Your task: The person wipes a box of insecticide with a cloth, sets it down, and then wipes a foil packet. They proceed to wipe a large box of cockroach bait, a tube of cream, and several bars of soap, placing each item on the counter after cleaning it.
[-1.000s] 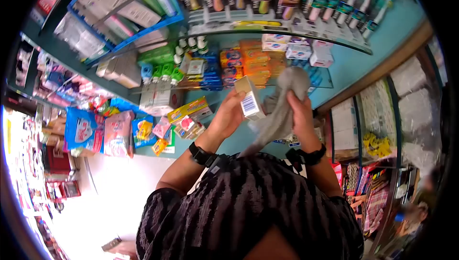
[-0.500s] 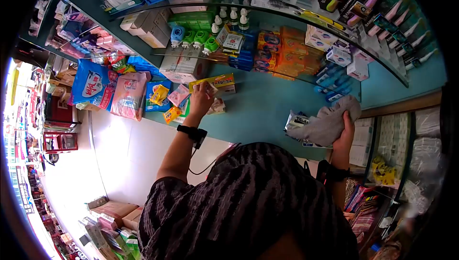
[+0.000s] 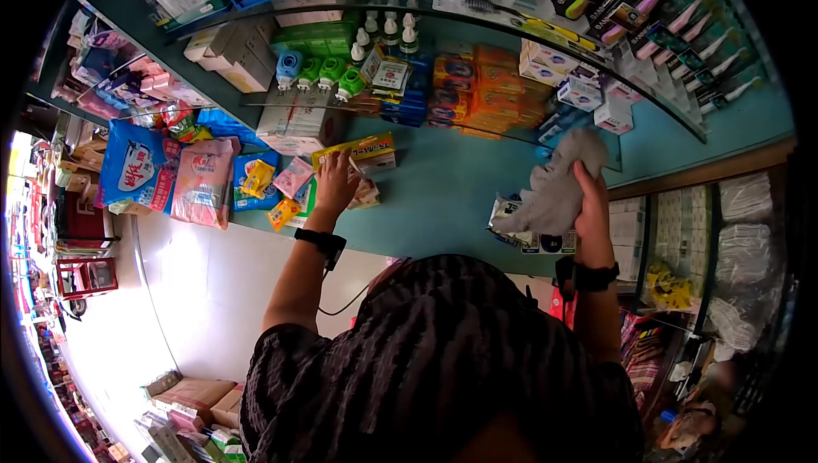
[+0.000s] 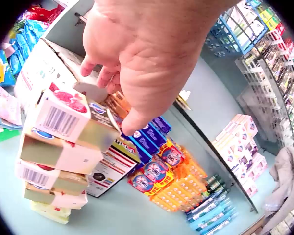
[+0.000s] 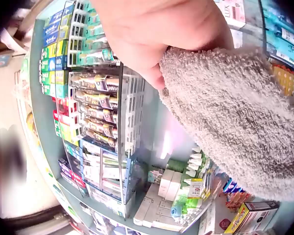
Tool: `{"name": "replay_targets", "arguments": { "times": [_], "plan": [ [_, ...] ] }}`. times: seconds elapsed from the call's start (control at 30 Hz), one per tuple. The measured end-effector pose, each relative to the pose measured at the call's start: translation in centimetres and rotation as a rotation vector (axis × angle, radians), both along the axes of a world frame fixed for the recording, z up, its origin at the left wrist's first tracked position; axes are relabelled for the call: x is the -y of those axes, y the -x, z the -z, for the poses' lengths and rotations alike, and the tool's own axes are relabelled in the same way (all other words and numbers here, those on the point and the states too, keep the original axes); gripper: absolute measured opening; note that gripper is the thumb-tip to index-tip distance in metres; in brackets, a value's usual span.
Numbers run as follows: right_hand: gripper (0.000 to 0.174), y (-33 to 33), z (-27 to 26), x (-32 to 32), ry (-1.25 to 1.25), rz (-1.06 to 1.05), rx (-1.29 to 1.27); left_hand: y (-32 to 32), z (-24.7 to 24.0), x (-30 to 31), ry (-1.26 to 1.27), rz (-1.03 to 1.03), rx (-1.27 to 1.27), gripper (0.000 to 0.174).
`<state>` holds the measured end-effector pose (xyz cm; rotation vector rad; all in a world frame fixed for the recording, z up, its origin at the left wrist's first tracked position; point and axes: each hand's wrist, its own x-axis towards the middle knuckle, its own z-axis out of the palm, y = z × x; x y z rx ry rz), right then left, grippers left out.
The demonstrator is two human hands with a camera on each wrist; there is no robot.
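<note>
My left hand [image 3: 338,184] is over a stack of small soap boxes [image 4: 56,159] on the counter, its fingers loose and spread. In the left wrist view the thumb stands off the top box, with a gap between. Behind the stack lies a yellow-and-white carton [image 3: 375,151]. My right hand [image 3: 592,207] grips a fuzzy grey cloth [image 5: 235,112], which droops to the left from the thumb and fingers. Partly under the cloth in the head view is a black-and-white packet [image 3: 545,243] at the counter's right end.
The green-blue counter [image 3: 426,199] runs along the front. A glass shelf edge [image 3: 545,24] overhangs its back, with toothbrushes above and orange packs [image 3: 494,92] below. Blue and pink bags [image 3: 204,182] stand at the left. Shelves with plastic-wrapped stock [image 3: 741,250] stand at the right.
My left hand carried a small box left to the stack and let it go there; its fingers have since loosened. The right hand moved right with the cloth, then slightly back left.
</note>
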<state>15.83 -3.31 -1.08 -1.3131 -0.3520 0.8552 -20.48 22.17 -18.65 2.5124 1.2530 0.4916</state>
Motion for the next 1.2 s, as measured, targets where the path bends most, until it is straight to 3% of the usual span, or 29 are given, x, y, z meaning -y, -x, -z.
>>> {"name": "replay_targets", "arguments": {
  "times": [0.13,0.23,0.33,0.43,0.5,0.57,0.63,0.73,1.2],
  "plan": [
    [0.05,-1.1,-1.9,-4.7,0.097,-0.123,0.108,-3.1,-3.6,0.4,0.067,0.108,0.236,0.055],
    [0.055,-2.4,-2.1,-9.2,0.012,-0.219,0.26,-6.3,-6.0,1.4,0.091,0.2,0.312,0.05],
    [0.066,-3.9,0.1,-13.3,0.285,-0.365,0.675,-9.5,-6.8,2.1,0.092,0.282,0.382,0.048],
    [0.073,-5.3,5.7,-15.9,0.547,-0.358,1.217,-11.8,-7.6,2.3,0.097,0.35,0.408,0.048],
    [0.073,-4.8,6.7,-16.7,0.597,-0.414,1.439,-13.0,-8.0,2.3,0.118,0.347,0.382,0.048],
    [0.071,-4.2,8.8,-17.6,0.488,-0.401,1.508,-14.2,-7.7,1.7,0.071,0.374,0.393,0.047],
    [0.071,-3.3,10.3,-18.3,0.611,-0.528,1.555,-15.5,-7.3,1.0,0.016,0.379,0.385,0.045],
    [0.07,-1.5,10.8,-19.1,0.752,-0.55,1.574,-17.8,-6.5,-0.1,-0.084,0.352,0.385,0.041],
    [0.064,-7.4,13.9,-28.5,0.759,-0.54,1.552,-22.6,-3.1,-4.4,-0.235,0.096,0.372,0.015]
  ]
}}
